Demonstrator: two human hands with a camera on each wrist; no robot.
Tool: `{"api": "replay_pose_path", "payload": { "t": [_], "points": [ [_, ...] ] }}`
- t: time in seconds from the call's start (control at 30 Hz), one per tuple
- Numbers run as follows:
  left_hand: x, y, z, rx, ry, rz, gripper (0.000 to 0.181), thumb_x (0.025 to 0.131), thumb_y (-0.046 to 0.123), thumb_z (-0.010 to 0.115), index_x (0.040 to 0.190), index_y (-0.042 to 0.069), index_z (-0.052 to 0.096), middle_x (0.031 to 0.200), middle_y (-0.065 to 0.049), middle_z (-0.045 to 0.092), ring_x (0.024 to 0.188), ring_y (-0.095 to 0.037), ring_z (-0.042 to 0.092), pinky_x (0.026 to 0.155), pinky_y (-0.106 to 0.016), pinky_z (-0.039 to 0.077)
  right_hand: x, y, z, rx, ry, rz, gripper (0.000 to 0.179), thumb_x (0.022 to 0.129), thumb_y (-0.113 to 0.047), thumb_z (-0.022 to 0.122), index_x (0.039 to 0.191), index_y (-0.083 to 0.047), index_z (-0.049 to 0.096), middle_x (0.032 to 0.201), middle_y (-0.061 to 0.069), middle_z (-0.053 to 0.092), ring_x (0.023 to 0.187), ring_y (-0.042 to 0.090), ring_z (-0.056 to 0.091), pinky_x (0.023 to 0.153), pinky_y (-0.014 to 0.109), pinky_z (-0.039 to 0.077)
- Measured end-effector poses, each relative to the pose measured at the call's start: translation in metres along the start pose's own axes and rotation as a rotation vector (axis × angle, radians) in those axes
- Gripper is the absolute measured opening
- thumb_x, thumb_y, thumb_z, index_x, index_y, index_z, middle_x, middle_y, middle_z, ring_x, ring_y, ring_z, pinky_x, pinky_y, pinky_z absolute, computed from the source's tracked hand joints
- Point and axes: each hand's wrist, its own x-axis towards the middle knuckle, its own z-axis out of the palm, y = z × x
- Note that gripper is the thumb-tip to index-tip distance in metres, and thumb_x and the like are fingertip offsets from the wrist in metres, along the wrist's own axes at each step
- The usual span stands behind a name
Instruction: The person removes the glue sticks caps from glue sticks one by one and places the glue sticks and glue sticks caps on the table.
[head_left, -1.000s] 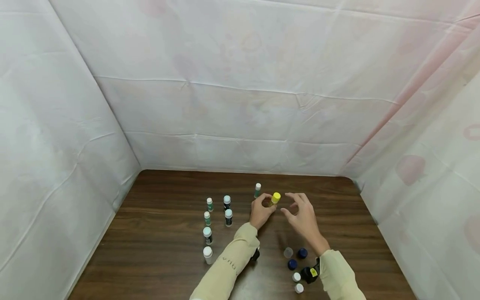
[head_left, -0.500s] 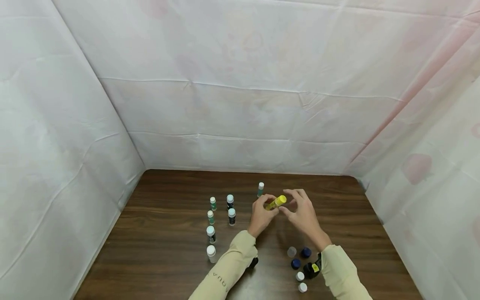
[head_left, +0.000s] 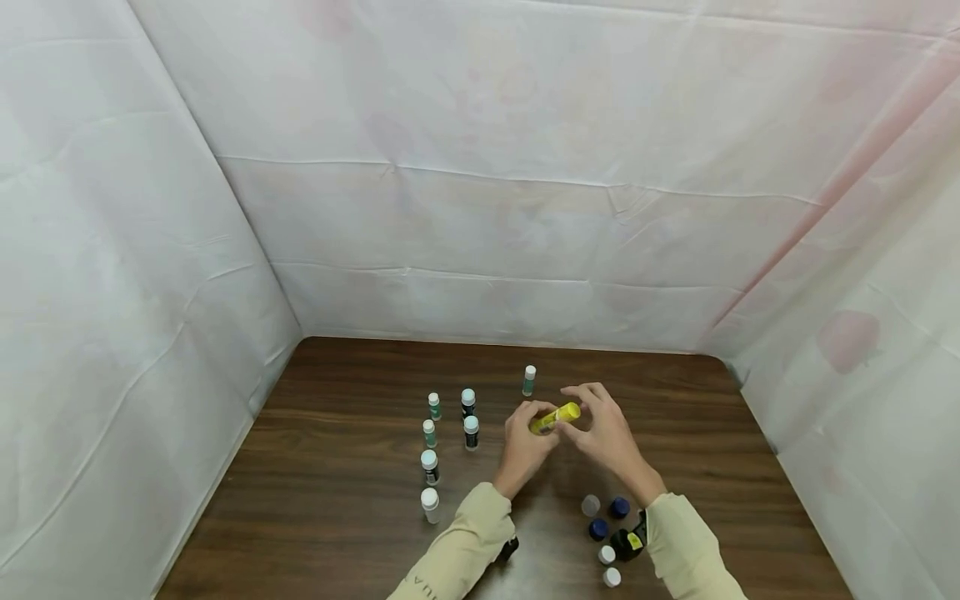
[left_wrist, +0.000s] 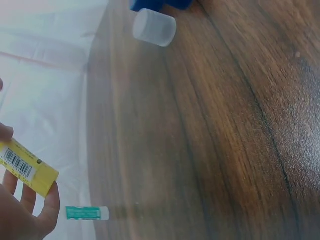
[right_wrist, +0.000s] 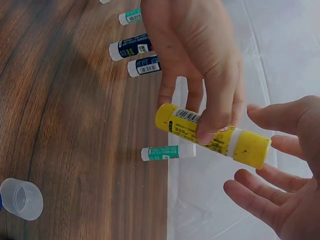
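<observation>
A yellow glue stick with a white ring below its cap is held in my left hand, thumb on one side and fingers on the other. It lies tilted, nearly level, its capped end toward my right hand. In the right wrist view, the right hand's fingers are spread around the cap end without closing on it. The left wrist view shows the barcode side of the glue stick between thumb and fingers. Behind the hands stands a small green glue stick with a white cap.
Left of the hands stand several capped glue sticks, among them a dark one, a green one and a white one. Near the right forearm are a translucent cap, blue caps and white caps on the wooden table.
The yellow glue stick has tipped from near upright to almost level, its cap end swinging toward the right hand. The right hand stays with its fingers spread.
</observation>
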Motion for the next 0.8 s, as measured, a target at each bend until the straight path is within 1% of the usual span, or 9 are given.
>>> {"api": "replay_pose_path", "payload": {
  "t": [0.17, 0.3, 0.4, 0.5, 0.57, 0.63, 0.7, 0.8],
  "points": [
    [-0.002, 0.005, -0.007, 0.028, 0.018, 0.034, 0.027, 0.074, 0.013, 0.079, 0.099, 0.018, 0.069, 0.094, 0.006, 0.062, 0.085, -0.012, 0.056, 0.075, -0.029, 0.048, 0.0, -0.006, 0.0, -0.001, -0.014, -0.039, 0.043, 0.077, -0.015, 0.079, 0.117, -0.011, 0.062, 0.111, 0.007, 0.055, 0.086, 0.018, 0.055, 0.068, 0.041, 0.049],
    [-0.004, 0.009, -0.015, 0.044, 0.024, 0.075, 0.025, 0.075, 0.016, 0.078, 0.098, 0.017, 0.07, 0.094, 0.004, 0.063, 0.084, -0.012, 0.055, 0.074, -0.028, 0.046, -0.001, -0.011, 0.001, 0.0, -0.015, -0.058, 0.039, 0.078, -0.018, 0.078, 0.114, -0.011, 0.063, 0.107, 0.007, 0.058, 0.085, 0.016, 0.056, 0.068, 0.037, 0.049],
    [-0.006, 0.011, -0.021, 0.05, 0.027, 0.115, 0.024, 0.076, 0.017, 0.078, 0.098, 0.016, 0.07, 0.095, 0.001, 0.064, 0.084, -0.015, 0.055, 0.073, -0.029, 0.045, -0.003, -0.014, 0.001, 0.038, -0.009, -0.057, 0.033, 0.08, -0.017, 0.077, 0.11, -0.012, 0.064, 0.103, 0.005, 0.059, 0.082, 0.014, 0.056, 0.067, 0.033, 0.05],
    [-0.007, 0.013, -0.027, 0.065, 0.026, 0.159, 0.024, 0.075, 0.013, 0.077, 0.099, 0.013, 0.071, 0.095, 0.0, 0.064, 0.085, -0.017, 0.056, 0.075, -0.031, 0.045, -0.005, -0.014, 0.003, 0.103, -0.001, -0.055, 0.025, 0.081, -0.012, 0.075, 0.104, -0.009, 0.065, 0.097, 0.004, 0.059, 0.077, 0.015, 0.057, 0.065, 0.032, 0.053],
    [-0.009, 0.013, -0.03, 0.077, 0.016, 0.181, 0.025, 0.074, 0.008, 0.076, 0.099, 0.011, 0.071, 0.095, 0.001, 0.064, 0.086, -0.016, 0.057, 0.077, -0.032, 0.044, -0.007, -0.013, 0.004, 0.141, 0.004, -0.048, 0.02, 0.082, -0.008, 0.073, 0.1, -0.007, 0.066, 0.093, 0.003, 0.059, 0.073, 0.015, 0.058, 0.062, 0.03, 0.054],
    [-0.01, 0.014, -0.032, 0.091, 0.003, 0.192, 0.028, 0.072, 0.004, 0.075, 0.099, 0.01, 0.071, 0.095, 0.001, 0.063, 0.086, -0.016, 0.056, 0.077, -0.032, 0.044, -0.009, -0.012, 0.005, 0.165, 0.012, -0.041, 0.017, 0.081, -0.005, 0.073, 0.097, -0.006, 0.066, 0.09, 0.002, 0.059, 0.071, 0.016, 0.058, 0.06, 0.029, 0.054],
    [-0.012, 0.015, -0.035, 0.101, -0.015, 0.195, 0.029, 0.072, 0.002, 0.075, 0.099, 0.011, 0.072, 0.095, 0.001, 0.063, 0.086, -0.015, 0.054, 0.076, -0.031, 0.045, -0.011, -0.012, 0.006, 0.172, 0.021, -0.037, 0.016, 0.08, -0.004, 0.074, 0.095, -0.006, 0.067, 0.089, 0.002, 0.059, 0.07, 0.016, 0.058, 0.058, 0.026, 0.054],
    [-0.014, 0.019, -0.041, 0.125, -0.042, 0.186, 0.03, 0.072, 0.004, 0.075, 0.101, 0.012, 0.072, 0.096, 0.001, 0.063, 0.086, -0.014, 0.052, 0.074, -0.028, 0.046, -0.013, -0.014, 0.006, 0.184, 0.033, -0.038, 0.017, 0.079, -0.004, 0.075, 0.094, -0.006, 0.068, 0.088, 0.001, 0.059, 0.069, 0.015, 0.058, 0.057, 0.025, 0.053]
  ]
}}
